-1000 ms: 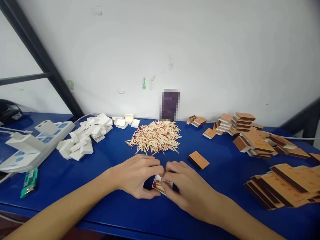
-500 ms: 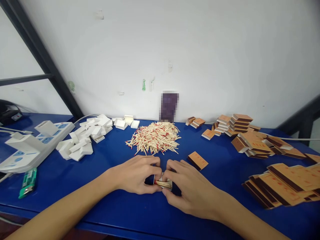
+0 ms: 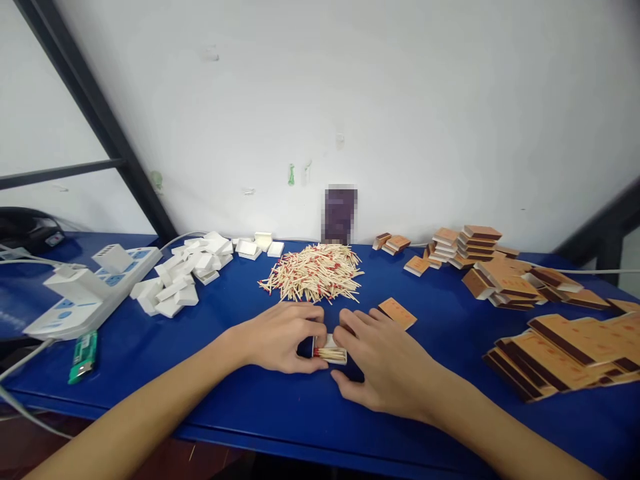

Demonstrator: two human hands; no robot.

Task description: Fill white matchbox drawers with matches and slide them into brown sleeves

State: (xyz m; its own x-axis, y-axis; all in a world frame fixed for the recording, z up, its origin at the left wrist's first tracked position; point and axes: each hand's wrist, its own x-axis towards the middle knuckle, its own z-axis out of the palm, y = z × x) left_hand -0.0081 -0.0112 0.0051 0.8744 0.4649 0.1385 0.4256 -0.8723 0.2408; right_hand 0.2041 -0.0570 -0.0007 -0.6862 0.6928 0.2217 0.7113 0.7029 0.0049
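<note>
A small white matchbox tray (image 3: 343,361) with red-tipped matches (image 3: 330,353) in it lies on the blue tabletop. My left hand (image 3: 286,339) grips the tray's left end, its thumb along the near side and its fingers over the match heads. Beside the tray's right side is my right hand (image 3: 377,360), thumb spread away from bent fingers, with nothing visible in its grasp. Its index fingertip is close to the tray; whether they touch I cannot tell. Just beyond the right hand lies an orange flattened-looking matchbox sleeve (image 3: 400,315). A heap of loose matches (image 3: 315,273) is behind both hands.
White empty trays (image 3: 185,270) are piled at the left, near a power strip (image 3: 85,310) and a green packet (image 3: 83,357). Orange matchboxes (image 3: 505,280) are stacked at the back right. Overlapping sleeves (image 3: 570,357) lie nearer on the right. A wall (image 3: 400,120) closes the back.
My right thumb and fingers have parted from the tray's right end, exposing more of the matches. My left hand keeps its hold. The whole view has shifted slightly.
</note>
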